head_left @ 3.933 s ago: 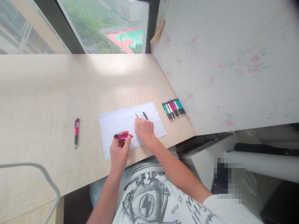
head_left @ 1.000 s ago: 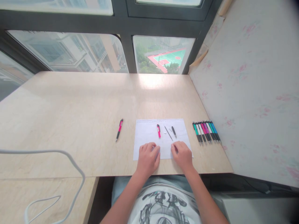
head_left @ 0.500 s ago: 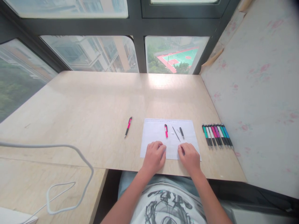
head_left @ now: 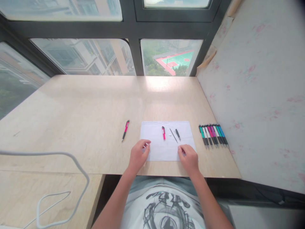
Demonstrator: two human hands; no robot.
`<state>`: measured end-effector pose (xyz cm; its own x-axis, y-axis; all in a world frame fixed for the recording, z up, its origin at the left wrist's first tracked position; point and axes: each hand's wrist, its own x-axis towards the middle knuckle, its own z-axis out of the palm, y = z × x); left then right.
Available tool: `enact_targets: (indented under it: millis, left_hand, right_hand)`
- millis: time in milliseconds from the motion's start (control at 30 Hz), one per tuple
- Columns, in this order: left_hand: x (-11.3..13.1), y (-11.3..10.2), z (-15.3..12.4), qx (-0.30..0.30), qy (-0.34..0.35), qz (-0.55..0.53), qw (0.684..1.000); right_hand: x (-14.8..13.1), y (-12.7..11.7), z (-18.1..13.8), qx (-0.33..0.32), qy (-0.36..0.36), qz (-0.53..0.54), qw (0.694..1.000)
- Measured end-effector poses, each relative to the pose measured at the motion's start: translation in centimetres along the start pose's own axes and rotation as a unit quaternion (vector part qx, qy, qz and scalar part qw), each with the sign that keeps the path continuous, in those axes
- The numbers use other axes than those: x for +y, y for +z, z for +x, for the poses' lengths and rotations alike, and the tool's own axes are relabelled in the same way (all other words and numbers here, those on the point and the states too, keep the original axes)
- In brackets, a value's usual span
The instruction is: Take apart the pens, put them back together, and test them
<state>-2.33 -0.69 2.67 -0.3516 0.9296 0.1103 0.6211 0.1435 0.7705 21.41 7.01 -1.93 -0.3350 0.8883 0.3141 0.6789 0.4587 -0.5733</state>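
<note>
Pale worktop (head_left: 83, 108) by windows: left hand (head_left: 137, 156) curls at left edge of paper sheet (head_left: 158, 149), grip unclear; right hand (head_left: 189, 158) rests loose, empty, on its right corner. Better to keep it flat, as pen parts (head_left: 163, 133) on it may roll.

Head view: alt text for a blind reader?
Two bare hands rest on a white sheet on a beige desk: left hand at its left edge, right hand lower right. Pen parts lie on the sheet; a pen row lies beside it.

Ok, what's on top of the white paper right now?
On the paper: a pink pen half, a thin refill, a black pen piece. Left hand and right hand rest on its near corners; whatever lies beneath them is hidden.
</note>
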Motion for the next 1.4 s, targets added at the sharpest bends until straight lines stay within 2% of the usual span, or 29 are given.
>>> enact_targets:
  millis: [167,233,367,433,600,700,800,900,933,967,1033,1100,1167,1267,1333,1400]
  left_hand:
    - [0.9,1.7,0.2,-0.041,0.011,-0.005,0.999]
    - [1.8,2.5,1.6,-0.039,0.01,0.026,0.999]
    - [4.1,4.4,5.4,-0.047,0.018,0.167,0.985]
    - [5.0,5.3,6.9,-0.064,-0.005,0.221,0.973]
    - [5.5,6.9,8.4,-0.096,-0.034,0.209,0.973]
    - [5.3,6.7,8.6,-0.098,-0.036,0.174,0.979]
    - [5.1,5.4,8.3,-0.101,-0.03,0.119,0.987]
    - [4.5,3.7,7.1,-0.117,-0.029,0.018,0.993]
    - [4.3,3.3,6.5,-0.119,-0.063,-0.12,0.984]
    - [4.1,2.9,5.7,-0.111,-0.106,-0.248,0.956]
    - [3.7,2.5,4.2,-0.065,-0.201,-0.434,0.876]
    - [3.6,2.6,2.8,-0.023,-0.275,-0.543,0.793]
    - [3.9,3.1,1.6,-0.012,-0.293,-0.571,0.767]
    - [4.5,4.1,0.4,0.005,-0.325,-0.627,0.708]
    - [4.9,4.8,-0.2,0.025,-0.333,-0.645,0.687]
    - [5.2,5.3,-0.5,0.039,-0.336,-0.65,0.68]
  right_hand:
    - [-0.7,-0.4,0.7,-0.004,0.019,0.005,1.0]
    - [-1.1,-0.4,1.6,-0.02,0.02,-0.005,1.0]
    - [-2.4,-0.3,4.1,-0.073,0.021,-0.079,0.994]
    - [-3.1,-0.3,5.3,-0.099,0.026,-0.126,0.987]
    - [-4.6,0.6,7.3,-0.141,0.028,-0.189,0.971]
    - [-5.0,1.2,7.7,-0.158,0.043,-0.202,0.966]
    - [-5.0,1.1,7.5,-0.146,0.047,-0.192,0.969]
    - [-4.9,0.3,6.6,-0.114,0.04,-0.106,0.987]
    - [-4.8,-0.1,6.2,-0.109,0.042,-0.053,0.992]
    - [-4.7,-0.4,5.7,-0.106,0.047,0.009,0.993]
    - [-4.7,-1.0,4.7,-0.107,0.065,0.133,0.983]
    - [-4.9,-1.4,3.8,-0.102,0.091,0.221,0.966]
    - [-5.2,-1.7,3.1,-0.093,0.117,0.269,0.951]
    - [-5.6,-1.8,2.4,-0.085,0.145,0.319,0.933]
    - [-5.8,-1.8,2.1,-0.085,0.159,0.343,0.922]
    - [-6.0,-1.9,2.0,-0.083,0.167,0.349,0.918]
